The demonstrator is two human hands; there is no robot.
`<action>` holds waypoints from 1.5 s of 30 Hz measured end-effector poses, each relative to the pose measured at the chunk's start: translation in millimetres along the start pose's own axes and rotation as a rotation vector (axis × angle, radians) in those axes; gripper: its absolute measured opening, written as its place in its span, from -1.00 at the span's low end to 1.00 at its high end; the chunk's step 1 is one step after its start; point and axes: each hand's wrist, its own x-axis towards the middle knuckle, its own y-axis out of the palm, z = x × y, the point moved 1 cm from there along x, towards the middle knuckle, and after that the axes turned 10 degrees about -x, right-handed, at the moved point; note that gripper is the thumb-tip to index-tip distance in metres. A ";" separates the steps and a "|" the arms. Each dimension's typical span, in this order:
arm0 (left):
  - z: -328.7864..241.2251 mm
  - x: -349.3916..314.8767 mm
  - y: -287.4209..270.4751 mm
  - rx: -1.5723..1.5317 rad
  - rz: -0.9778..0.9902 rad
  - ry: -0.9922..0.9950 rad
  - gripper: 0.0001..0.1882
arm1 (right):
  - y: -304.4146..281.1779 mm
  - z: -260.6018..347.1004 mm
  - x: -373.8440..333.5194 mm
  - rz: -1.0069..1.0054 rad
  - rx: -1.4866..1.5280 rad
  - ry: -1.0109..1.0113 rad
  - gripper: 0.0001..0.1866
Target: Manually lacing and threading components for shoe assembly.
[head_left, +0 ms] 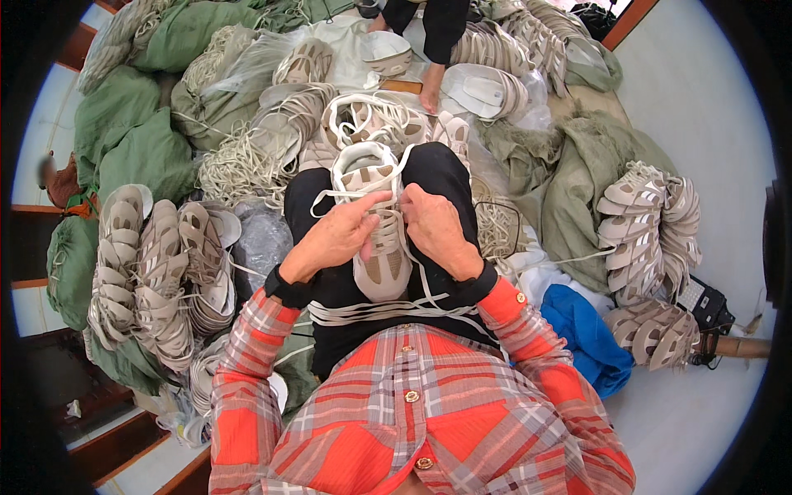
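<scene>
beige lace-up sneaker found between the legs of black trousers; left hand over their left leg, thumb and forefinger apart, right hand over their right, fingers bunched, grip undetermined; lacing seemingly in hand, next requiring lace pulled snug.

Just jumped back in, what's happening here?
A person is working on the lacing of a beige shoe set on their lap, toe toward them. The left hand and right hand meet at its lacing, which is partly threaded, with loose lace trailing. More laces lie across the thighs, and stacked shoe uppers stand on both sides.
</scene>
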 end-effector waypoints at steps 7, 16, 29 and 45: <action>1.7 -2.1 8.5 -0.113 -0.049 -0.083 -0.60 | 1.6 -7.2 -5.2 -0.096 0.157 0.017 -0.94; 7.0 12.6 -9.3 -0.086 0.105 -0.073 -0.63 | 1.3 1.2 -4.4 -0.076 -0.069 0.064 -0.91; -13.9 45.7 -13.6 0.658 0.102 0.197 -0.86 | 5.4 6.1 -7.0 -0.130 -0.052 -0.030 -0.95; 23.9 -17.2 -34.7 -1.138 0.046 -0.143 -0.86 | -55.6 25.6 -7.4 0.186 -0.550 -0.319 -0.86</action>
